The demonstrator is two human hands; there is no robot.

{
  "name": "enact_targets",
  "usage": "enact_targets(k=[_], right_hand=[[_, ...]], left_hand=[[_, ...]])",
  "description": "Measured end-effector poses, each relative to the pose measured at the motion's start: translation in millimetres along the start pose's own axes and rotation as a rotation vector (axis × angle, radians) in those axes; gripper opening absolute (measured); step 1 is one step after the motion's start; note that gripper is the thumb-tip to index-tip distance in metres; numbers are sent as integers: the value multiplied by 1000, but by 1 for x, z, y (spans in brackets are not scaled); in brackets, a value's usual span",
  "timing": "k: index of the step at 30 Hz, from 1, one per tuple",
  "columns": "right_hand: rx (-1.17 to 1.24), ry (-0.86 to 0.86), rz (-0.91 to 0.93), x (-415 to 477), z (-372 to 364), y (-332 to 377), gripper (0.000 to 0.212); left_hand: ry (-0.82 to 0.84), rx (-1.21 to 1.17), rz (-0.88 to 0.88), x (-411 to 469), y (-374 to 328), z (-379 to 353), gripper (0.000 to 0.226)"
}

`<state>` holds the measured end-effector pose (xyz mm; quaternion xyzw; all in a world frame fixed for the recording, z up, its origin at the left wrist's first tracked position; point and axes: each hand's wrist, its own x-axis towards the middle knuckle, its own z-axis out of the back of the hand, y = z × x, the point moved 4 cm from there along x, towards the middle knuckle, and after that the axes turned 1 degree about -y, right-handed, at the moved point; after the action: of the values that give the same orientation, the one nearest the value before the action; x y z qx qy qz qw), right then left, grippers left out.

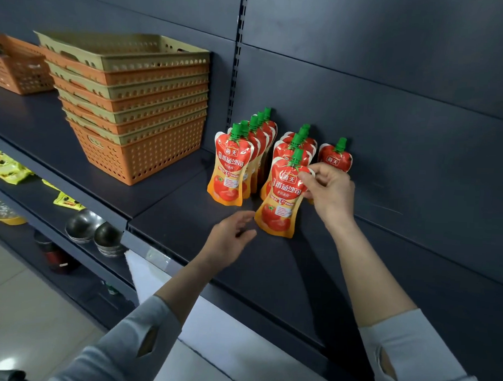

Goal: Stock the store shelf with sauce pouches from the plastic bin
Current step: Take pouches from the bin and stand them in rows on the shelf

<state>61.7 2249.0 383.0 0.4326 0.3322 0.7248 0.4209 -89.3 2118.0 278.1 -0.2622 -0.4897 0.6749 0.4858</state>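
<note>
Pinching the top edge of the front tomato sauce pouch (pixel 281 200) with my right grip (pixel 328 190), I held it standing on the dark shelf (pixel 186 216) before the other pouches (pixel 296 143), my left grip (pixel 231 232) slack and empty beside its lower corner.

Glossy red-and-orange sauce pouches (pixel 229 166) with green screw caps and tomato pictures stand upright on the dark grey metal shelf (pixel 186 216) in two rows running front to back. A single pouch (pixel 335 157) stands beside them at the back panel. The right-hand row's front pouch (pixel 281 197) leans slightly, pinched at its upper edge by the right hand (pixel 330 190); its base seems to touch the shelf.
</note>
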Motion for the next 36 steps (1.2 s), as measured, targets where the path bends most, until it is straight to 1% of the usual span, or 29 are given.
enact_targets(k=[4, 7, 10, 21, 26, 28, 32, 36], right_hand=[[-16, -62, 32, 14, -13, -9, 21], [-41, -86, 82, 24, -22, -12, 21], [-57, -94, 110, 29, -27, -12, 20], [-237, -29, 208, 33, -26, -4, 25], [-335, -21, 236, 25, -22, 3, 32], [-379, -36, 231, 19, -18, 4, 37], [-427, -87, 186, -8, -13, 0, 45], [-396, -123, 181, -61, -21, -3, 35]], left_hand=[[30, 203, -60, 14, -1, -15, 52], [37, 308, -97, 26, -1, -24, 60], [34, 373, -93, 35, 2, -28, 65], [8, 424, -132, 44, 4, -31, 67], [49, 393, -102, 39, 2, -25, 67], [48, 376, -115, 31, -1, -18, 64], [-15, 335, -152, 1, -8, 5, 55], [-121, 311, -172, -45, -6, 39, 47]])
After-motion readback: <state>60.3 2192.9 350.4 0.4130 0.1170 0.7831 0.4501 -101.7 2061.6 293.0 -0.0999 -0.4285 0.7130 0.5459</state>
